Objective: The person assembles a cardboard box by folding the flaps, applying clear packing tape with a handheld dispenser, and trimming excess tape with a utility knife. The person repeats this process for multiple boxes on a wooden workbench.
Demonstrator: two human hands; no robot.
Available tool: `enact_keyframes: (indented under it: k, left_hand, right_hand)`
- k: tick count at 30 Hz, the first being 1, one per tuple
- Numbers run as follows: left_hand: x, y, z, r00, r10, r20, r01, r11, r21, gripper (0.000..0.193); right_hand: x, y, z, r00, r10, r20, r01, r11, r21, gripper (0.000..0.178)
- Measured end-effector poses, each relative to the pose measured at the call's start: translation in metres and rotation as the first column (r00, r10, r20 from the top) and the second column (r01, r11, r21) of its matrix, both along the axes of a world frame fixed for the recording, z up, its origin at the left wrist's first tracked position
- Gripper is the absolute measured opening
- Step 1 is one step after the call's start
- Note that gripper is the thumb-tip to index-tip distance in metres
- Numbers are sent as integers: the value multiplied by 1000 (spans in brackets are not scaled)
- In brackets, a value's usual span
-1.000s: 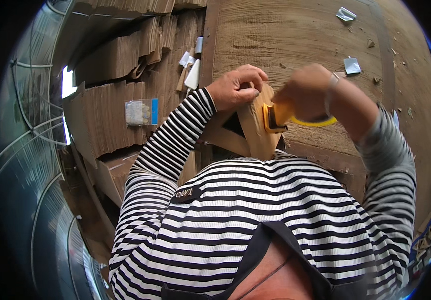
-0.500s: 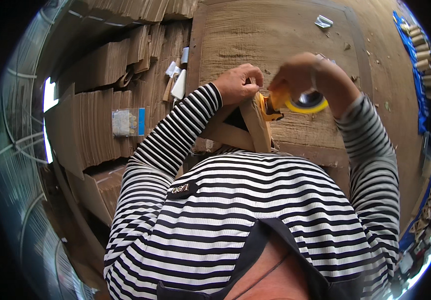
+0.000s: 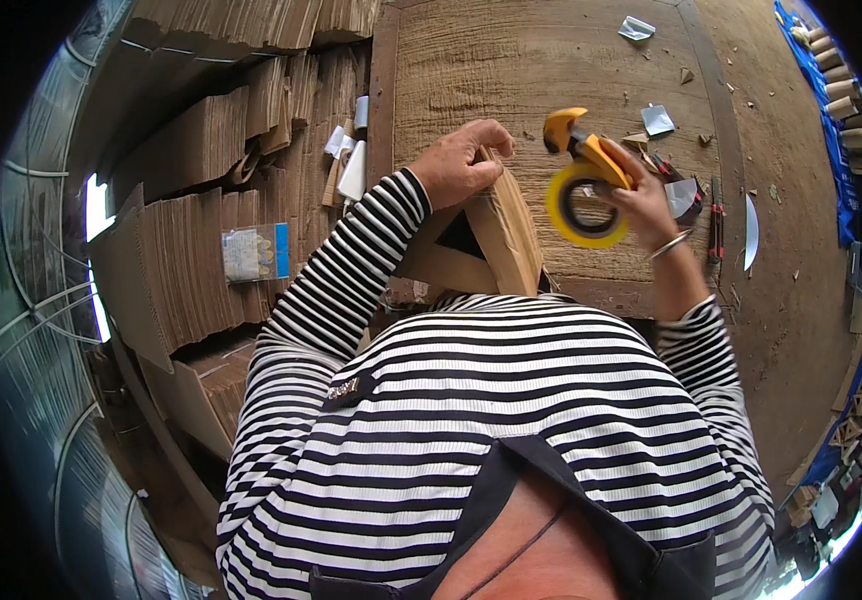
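A triangular frame of brown cardboard (image 3: 513, 240) with a dark opening stands at the near edge of the wooden table (image 3: 511, 70), close against my striped top. My left hand (image 3: 459, 166) is closed over its upper corner, fingers curled round the far side. Off to the right, clear of the cardboard, my right hand (image 3: 644, 200) grips a yellow tape dispenser (image 3: 606, 160) by its handle. A yellow-rimmed tape roll (image 3: 563, 208) is mounted on it, and its orange head points up and left.
Stacks of folded cardboard (image 3: 186, 250) fill the left side, with a clear plastic packet (image 3: 254, 253) on them. A red and black knife-like tool (image 3: 717, 220) lies beyond my right hand. Silvery scraps (image 3: 657, 120) are scattered on the table. Cardboard pieces (image 3: 843, 90) line the far right.
My right hand has drawn the tape dispenser away from the cardboard's right side, turning it so its head points upward. My left hand keeps its hold on the corner.
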State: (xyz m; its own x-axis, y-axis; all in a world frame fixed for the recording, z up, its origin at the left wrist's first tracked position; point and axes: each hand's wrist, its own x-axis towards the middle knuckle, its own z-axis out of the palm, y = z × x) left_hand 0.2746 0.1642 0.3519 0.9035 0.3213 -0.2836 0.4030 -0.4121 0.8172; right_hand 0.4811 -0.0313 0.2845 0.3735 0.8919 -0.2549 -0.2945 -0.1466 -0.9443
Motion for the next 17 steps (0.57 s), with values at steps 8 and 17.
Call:
enact_keyframes:
  k: [8,17]
  left_hand:
    - [5,12,-5,1000,8,24,-8,1000,16,36]
    - [6,13,39,916,309,256,-208,911,-356,46]
  right_hand:
    - [-45,-22,-40,963,-234,-133,245,967,77,67]
    - [-1,-10,60,615,-258,745,-104,910,401,71]
